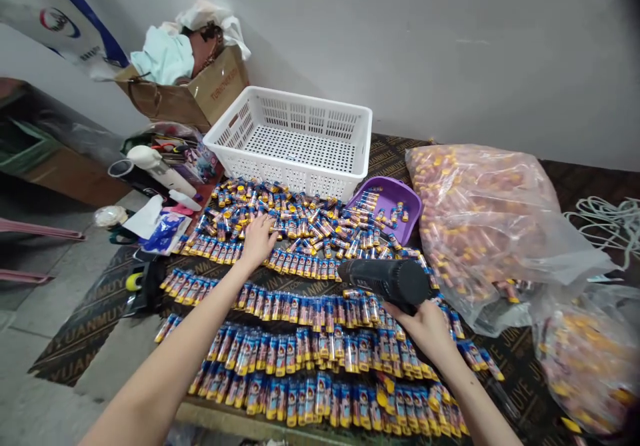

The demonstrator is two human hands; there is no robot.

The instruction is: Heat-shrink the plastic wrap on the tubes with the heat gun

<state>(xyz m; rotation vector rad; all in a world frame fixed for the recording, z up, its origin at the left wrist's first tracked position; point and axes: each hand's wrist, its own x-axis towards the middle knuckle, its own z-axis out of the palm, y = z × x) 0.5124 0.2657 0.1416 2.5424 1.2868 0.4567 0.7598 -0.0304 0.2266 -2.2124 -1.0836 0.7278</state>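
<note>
Several rows of small tubes with blue and orange labels (310,349) lie side by side on a dark printed mat (95,313). Behind them is a loose heap of the same tubes (300,216). My left hand (257,239) reaches forward and rests on the near edge of that heap, fingers spread flat over the tubes. My right hand (423,326) is wrapped round the grip of a black heat gun (385,281), whose barrel points left, just above the second row.
An empty white slotted basket (300,136) stands behind the heap, a purple scoop (395,199) with a few tubes to its right. Two clear bags (490,219) of tubes fill the right. A cardboard box (190,93), bottles and clutter sit at the left.
</note>
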